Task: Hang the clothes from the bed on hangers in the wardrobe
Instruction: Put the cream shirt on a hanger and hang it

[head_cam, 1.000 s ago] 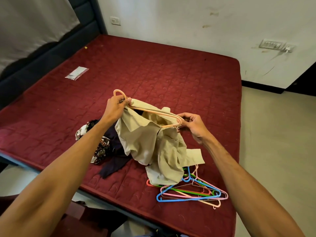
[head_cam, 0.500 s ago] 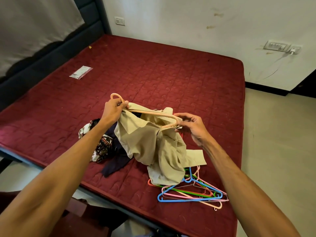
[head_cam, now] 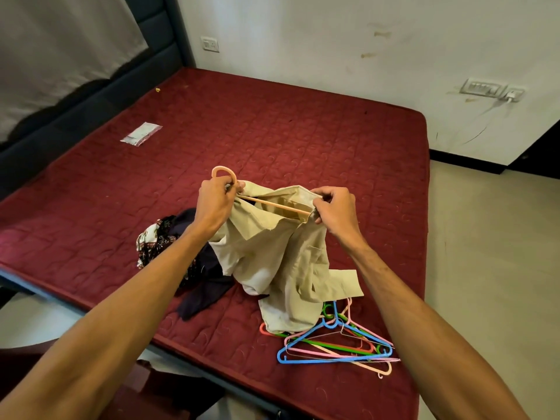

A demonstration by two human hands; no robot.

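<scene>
I hold a beige shirt (head_cam: 272,253) up over the near part of the red bed (head_cam: 288,140). A peach hanger (head_cam: 272,204) runs through its neck. My left hand (head_cam: 216,201) grips the hanger just below its hook, together with the shirt's edge. My right hand (head_cam: 333,207) pinches the collar cloth at the hanger's other end. The shirt's lower part trails onto the mattress. A dark garment (head_cam: 206,280) and a floral one (head_cam: 154,241) lie bunched under my left forearm. The wardrobe is out of sight.
A heap of coloured plastic hangers (head_cam: 333,344) lies near the bed's front edge, partly under the shirt's hem. A small clear packet (head_cam: 141,137) lies far left on the mattress. A dark headboard (head_cam: 75,98) is at left and tiled floor (head_cam: 491,268) at right.
My right hand has shifted from the hanger's end to pinching the collar over it. Both hands and the shirt have risen slightly.
</scene>
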